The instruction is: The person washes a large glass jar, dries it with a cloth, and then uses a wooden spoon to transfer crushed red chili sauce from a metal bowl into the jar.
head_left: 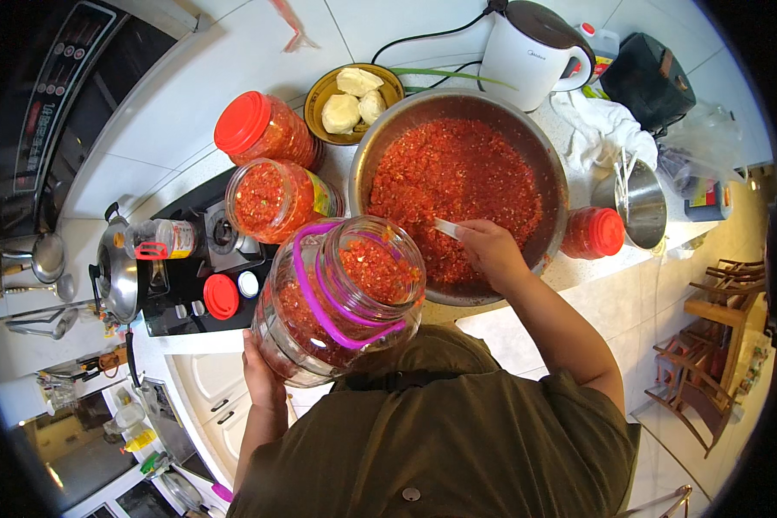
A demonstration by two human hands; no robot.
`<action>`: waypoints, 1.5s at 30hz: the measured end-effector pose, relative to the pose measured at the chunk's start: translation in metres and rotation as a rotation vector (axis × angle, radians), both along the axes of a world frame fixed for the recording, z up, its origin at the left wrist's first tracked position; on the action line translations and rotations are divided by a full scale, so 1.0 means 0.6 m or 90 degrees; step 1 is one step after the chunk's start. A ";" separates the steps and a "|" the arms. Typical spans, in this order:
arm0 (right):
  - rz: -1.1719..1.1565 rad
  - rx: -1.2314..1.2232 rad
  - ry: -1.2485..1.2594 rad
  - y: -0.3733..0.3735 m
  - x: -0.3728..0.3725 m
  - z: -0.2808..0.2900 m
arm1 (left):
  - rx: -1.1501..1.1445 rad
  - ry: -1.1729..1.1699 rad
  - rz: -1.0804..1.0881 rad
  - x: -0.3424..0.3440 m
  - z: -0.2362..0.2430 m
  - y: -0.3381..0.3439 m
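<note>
Gripping white utensil (446, 228), right hand (492, 249) hangs over wide steel basin (555, 190), utensil's far end sunk in chopped red chili (457, 164). Left hand (265, 375) clasps lower side of big glass jar (292, 319), purple handle (299, 268) across it, open mouth tilted toward basin, chili inside. Beyond: lidless jar (272, 200), chili nearly to brim (same stuff, by look); red-lidded jar (281, 138) too. Brown bowl (313, 97) holds pale chunks (341, 113). Small red-capped jar (583, 233) right of basin.

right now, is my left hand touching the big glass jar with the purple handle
Touching. The head view shows the left hand against the lower left side of the big glass jar, with no gap between them.
</note>
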State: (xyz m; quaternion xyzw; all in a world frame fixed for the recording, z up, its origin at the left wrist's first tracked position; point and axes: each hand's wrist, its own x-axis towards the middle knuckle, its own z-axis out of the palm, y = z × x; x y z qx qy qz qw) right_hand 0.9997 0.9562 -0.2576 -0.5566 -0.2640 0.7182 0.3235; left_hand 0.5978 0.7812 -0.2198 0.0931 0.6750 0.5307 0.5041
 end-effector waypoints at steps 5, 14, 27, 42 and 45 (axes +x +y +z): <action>-0.056 0.136 -0.139 -0.023 0.025 0.096 | -0.011 0.006 -0.022 -0.009 -0.004 -0.001; 0.297 0.879 -0.645 -0.124 0.002 0.242 | -0.013 0.014 -0.029 -0.001 0.009 0.013; 0.316 0.669 -0.994 -0.008 0.111 0.127 | -0.001 -0.001 -0.029 -0.002 0.006 0.012; 0.249 0.328 -0.349 0.028 -0.002 -0.011 | -0.011 0.009 -0.007 -0.017 -0.008 0.002; 0.232 0.261 -0.291 0.019 -0.015 -0.025 | -0.028 0.016 -0.003 -0.010 0.001 0.004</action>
